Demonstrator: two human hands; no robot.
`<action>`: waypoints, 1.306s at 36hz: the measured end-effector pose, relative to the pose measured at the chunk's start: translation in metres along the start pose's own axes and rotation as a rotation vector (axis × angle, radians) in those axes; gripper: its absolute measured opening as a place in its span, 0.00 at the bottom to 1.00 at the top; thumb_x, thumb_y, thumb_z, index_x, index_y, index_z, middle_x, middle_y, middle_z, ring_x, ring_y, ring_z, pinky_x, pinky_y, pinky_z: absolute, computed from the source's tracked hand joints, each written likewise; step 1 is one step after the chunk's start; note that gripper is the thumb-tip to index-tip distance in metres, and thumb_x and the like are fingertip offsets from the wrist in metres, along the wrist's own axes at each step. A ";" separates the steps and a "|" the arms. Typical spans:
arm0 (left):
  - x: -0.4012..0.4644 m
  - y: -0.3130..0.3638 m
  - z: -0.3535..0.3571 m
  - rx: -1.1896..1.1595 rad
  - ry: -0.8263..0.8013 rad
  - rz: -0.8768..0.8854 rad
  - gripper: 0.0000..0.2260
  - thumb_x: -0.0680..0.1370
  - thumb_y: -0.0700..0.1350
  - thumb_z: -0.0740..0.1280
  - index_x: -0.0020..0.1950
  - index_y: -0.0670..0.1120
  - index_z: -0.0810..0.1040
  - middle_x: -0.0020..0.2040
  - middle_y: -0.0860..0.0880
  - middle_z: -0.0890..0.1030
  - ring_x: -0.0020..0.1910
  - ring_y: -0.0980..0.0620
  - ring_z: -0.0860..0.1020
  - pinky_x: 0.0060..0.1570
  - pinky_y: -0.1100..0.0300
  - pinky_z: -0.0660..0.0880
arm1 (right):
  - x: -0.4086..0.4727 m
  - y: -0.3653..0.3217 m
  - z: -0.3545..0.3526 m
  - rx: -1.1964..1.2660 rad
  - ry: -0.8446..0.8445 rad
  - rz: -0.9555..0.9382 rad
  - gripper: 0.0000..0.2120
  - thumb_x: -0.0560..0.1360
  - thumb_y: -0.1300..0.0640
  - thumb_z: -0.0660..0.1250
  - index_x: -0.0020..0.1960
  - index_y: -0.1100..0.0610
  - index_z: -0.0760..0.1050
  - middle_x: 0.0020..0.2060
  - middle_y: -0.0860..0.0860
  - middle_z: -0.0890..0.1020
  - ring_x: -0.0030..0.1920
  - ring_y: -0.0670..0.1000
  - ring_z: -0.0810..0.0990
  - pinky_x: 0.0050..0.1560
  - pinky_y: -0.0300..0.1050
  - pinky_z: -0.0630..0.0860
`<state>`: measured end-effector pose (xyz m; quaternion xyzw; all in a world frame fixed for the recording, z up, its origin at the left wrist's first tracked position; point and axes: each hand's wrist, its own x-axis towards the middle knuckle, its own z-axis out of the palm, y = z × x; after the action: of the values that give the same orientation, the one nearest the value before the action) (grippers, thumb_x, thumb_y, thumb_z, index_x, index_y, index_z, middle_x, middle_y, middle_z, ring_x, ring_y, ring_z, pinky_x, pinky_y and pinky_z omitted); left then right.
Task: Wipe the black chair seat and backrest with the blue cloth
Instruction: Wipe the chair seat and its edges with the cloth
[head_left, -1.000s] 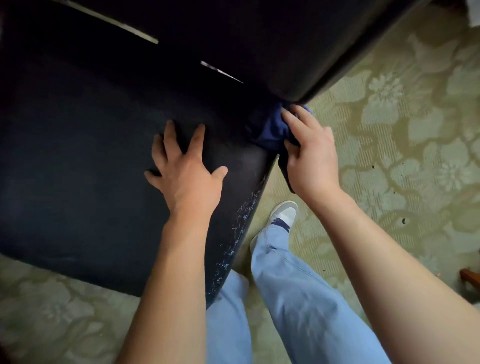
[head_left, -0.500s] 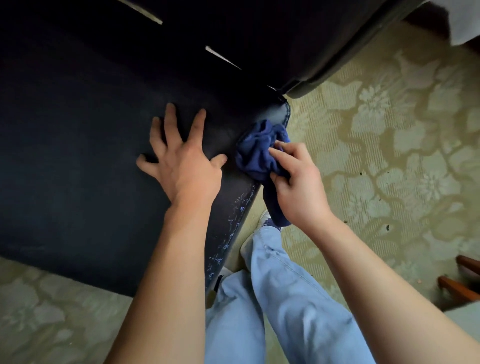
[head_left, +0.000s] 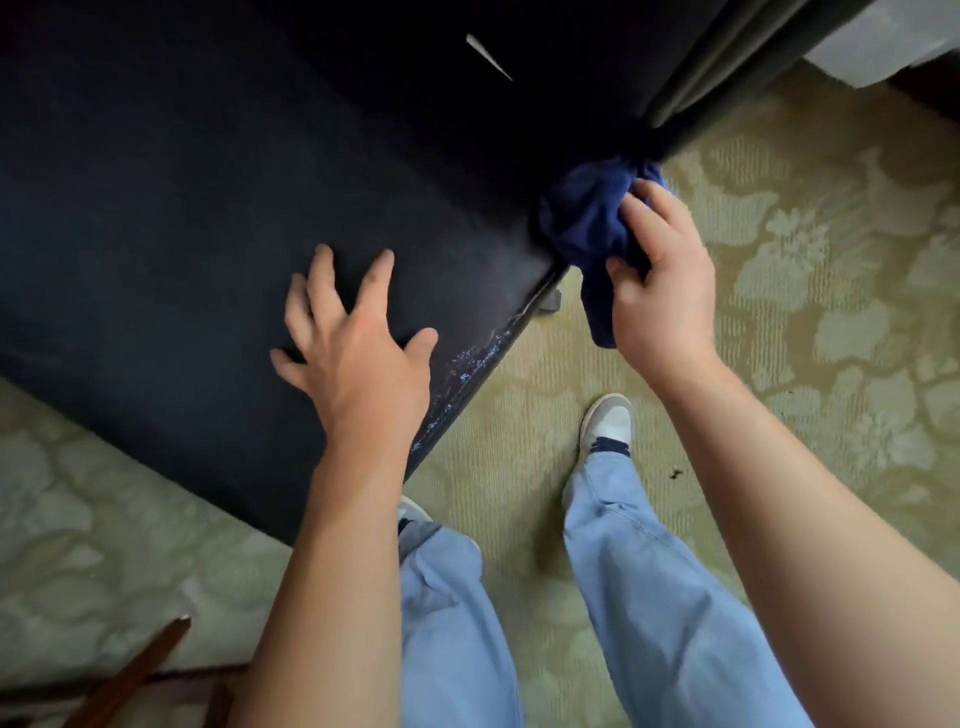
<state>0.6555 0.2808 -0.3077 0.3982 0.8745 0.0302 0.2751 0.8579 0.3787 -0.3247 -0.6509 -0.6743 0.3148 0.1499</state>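
The black chair seat (head_left: 182, 249) fills the upper left of the head view, and its dark backrest (head_left: 597, 47) rises at the top. My left hand (head_left: 358, 353) lies flat on the seat near its right edge, fingers spread, holding nothing. My right hand (head_left: 660, 280) grips the bunched blue cloth (head_left: 587, 218) at the seat's far right corner, where seat and backrest meet. Part of the cloth hangs down over the seat edge. That edge is worn, with pale flecks (head_left: 467, 364).
A green floral carpet (head_left: 805, 260) covers the floor around the chair. My legs in light blue jeans and grey-white shoes (head_left: 608, 421) stand just right of the seat. Brown wooden furniture legs (head_left: 130, 670) show at the bottom left. A pale object (head_left: 883, 36) sits at top right.
My right hand has carried the cloth back up along the seat's right edge into the corner under the backrest. My left hand stays pressed on the seat.
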 end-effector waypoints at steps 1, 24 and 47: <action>0.002 0.001 -0.003 -0.008 0.014 0.007 0.33 0.75 0.52 0.75 0.77 0.62 0.65 0.83 0.52 0.51 0.81 0.47 0.48 0.71 0.27 0.54 | 0.001 -0.002 -0.002 0.014 0.012 -0.009 0.26 0.71 0.70 0.62 0.67 0.57 0.76 0.70 0.48 0.73 0.69 0.49 0.70 0.65 0.28 0.59; -0.014 -0.023 -0.009 -0.231 0.213 -0.160 0.30 0.74 0.51 0.74 0.75 0.55 0.70 0.80 0.49 0.60 0.78 0.44 0.58 0.73 0.44 0.61 | -0.016 -0.025 0.005 0.122 -0.068 -0.385 0.18 0.72 0.72 0.65 0.62 0.66 0.78 0.64 0.59 0.76 0.65 0.54 0.75 0.70 0.44 0.69; -0.025 -0.053 0.001 -0.063 0.153 -0.282 0.34 0.73 0.54 0.76 0.76 0.62 0.65 0.82 0.51 0.54 0.78 0.42 0.56 0.60 0.33 0.66 | -0.065 -0.045 0.061 -0.097 -0.095 -0.289 0.22 0.73 0.66 0.68 0.67 0.59 0.75 0.69 0.62 0.69 0.59 0.63 0.71 0.63 0.35 0.60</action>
<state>0.6329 0.2267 -0.3119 0.2594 0.9387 0.0489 0.2217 0.7925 0.3035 -0.3296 -0.5381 -0.7816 0.2876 0.1301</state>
